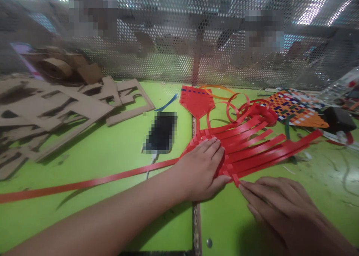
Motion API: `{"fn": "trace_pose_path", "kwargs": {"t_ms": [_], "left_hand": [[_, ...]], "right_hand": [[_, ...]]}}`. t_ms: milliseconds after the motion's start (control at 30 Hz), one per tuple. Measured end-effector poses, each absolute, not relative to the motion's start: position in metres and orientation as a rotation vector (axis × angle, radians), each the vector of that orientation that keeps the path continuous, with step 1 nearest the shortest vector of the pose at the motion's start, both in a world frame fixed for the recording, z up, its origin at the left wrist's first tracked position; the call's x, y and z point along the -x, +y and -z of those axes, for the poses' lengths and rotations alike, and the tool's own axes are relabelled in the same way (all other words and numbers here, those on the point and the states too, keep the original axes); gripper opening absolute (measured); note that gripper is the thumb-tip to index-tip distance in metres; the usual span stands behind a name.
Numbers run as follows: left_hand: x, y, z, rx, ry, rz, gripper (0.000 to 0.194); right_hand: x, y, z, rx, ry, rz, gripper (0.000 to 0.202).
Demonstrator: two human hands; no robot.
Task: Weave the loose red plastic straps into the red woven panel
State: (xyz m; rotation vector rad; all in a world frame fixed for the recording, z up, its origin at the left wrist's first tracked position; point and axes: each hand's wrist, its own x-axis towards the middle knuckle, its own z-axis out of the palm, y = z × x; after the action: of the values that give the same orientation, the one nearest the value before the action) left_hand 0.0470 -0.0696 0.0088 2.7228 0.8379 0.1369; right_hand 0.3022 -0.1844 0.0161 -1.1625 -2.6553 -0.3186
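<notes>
Here, left hand [203, 166] flat, red weave [230, 159] (underneath)

i can make out no word, number, brand or sign from here. beyond the left hand [203, 166], the dark phone [161, 132] is blurred into blocks; past the right hand [286, 203], the clear plastic [340, 85] is too smeared to read.

Cardbd [92, 102] L of strips [263, 145]
</notes>
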Motion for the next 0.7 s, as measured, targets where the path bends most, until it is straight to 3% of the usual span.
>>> {"fn": "trace_pose_path", "kwargs": {"t_ms": [467, 567, 700], "left_hand": [[-0.045, -0.069, -0.004, -2.760, 0.826, -0.173, 0.082], [-0.045, -0.069, -0.004, -2.777, 0.823, -0.192, 0.082], [-0.047, -0.069, -0.003, -2.829, 0.817, -0.209, 0.082]], "right_hand": [[-0.288, -0.169, -0.030, 1.176, -2.577, 0.022, 0.031], [-0.286, -0.141, -0.050, 1.275, -2.552, -0.233, 0.031], [-0.265, -0.072, -0.072, 1.536, -2.326, -0.291, 0.031]]}}
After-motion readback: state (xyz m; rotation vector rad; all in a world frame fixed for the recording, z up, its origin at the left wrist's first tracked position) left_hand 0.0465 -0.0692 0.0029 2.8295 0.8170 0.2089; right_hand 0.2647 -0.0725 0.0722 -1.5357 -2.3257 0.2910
